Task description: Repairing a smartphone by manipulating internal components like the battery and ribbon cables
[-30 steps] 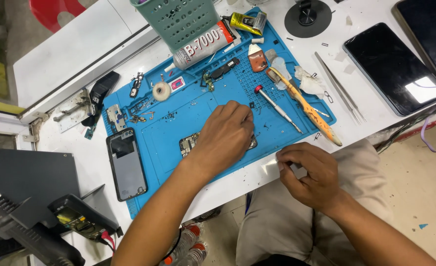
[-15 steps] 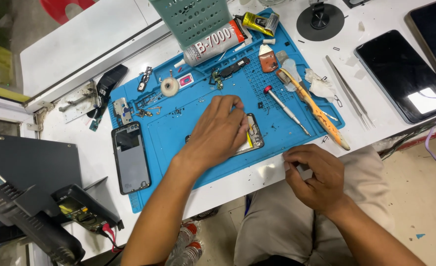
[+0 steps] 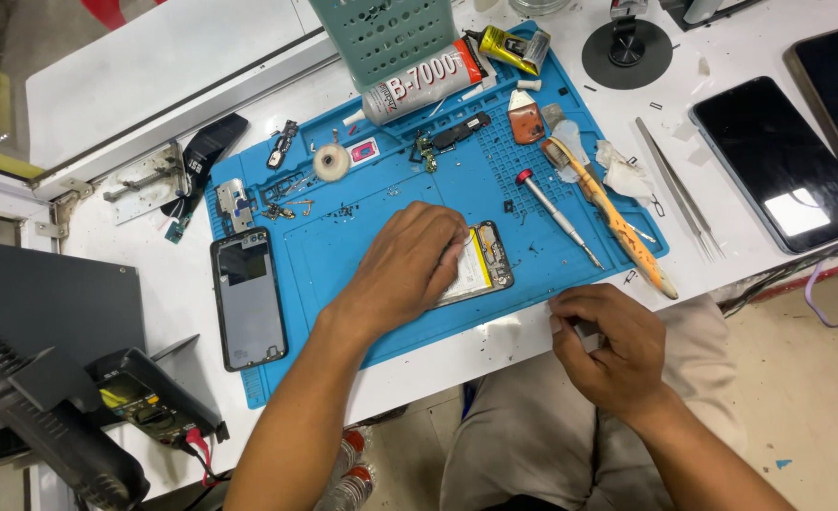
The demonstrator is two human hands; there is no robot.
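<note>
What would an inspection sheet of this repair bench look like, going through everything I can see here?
Surface: blue rubber work mat on a white table.
Job's things: opened phone with its yellow-labelled battery showing, under the left hand; detached dark back cover beside it.
Clutter: red-capped screwdriver, glue tube, steel tweezers, orange-handled brush, small loose parts.
Hands: left rests flat on the phone; right hand pinches a small object at the table edge.
Cables: red lead by the black meter.
Surroundings: two dark tablets, green basket.
</note>
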